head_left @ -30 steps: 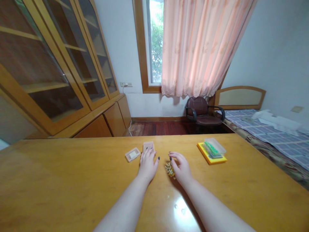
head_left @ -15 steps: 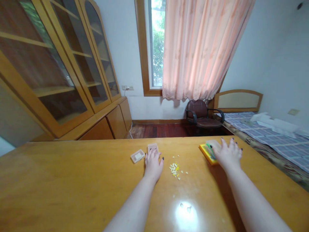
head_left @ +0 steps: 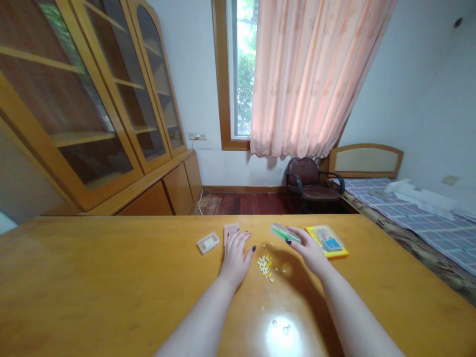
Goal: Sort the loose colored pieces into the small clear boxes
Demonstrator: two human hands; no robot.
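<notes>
My left hand [head_left: 236, 259] lies with its fingers stretched out over a pale pink plastic box [head_left: 231, 228], covering its near part. Left of it sits a small pinkish open tray [head_left: 208, 243] with a white piece inside. Raised above the table, my right hand [head_left: 310, 252] grips a flat clear case [head_left: 279, 231] with something green in or on it, thumb on the near side. Below and between the hands is a loose pile of small white and yellow pieces [head_left: 264, 265], with a few strays around it.
A yellow box [head_left: 336, 254] with a blue picture and a clear cover lies right of my right hand on the wooden table [head_left: 111, 277]. Beyond the far edge stand a brown armchair [head_left: 310, 178] and a bed [head_left: 409, 203]; a glass-door cabinet [head_left: 148, 168] is at left.
My right hand has lifted the clear case off the yellow box and moved left with it, uncovering the yellow box. My left hand stays over the pink box.
</notes>
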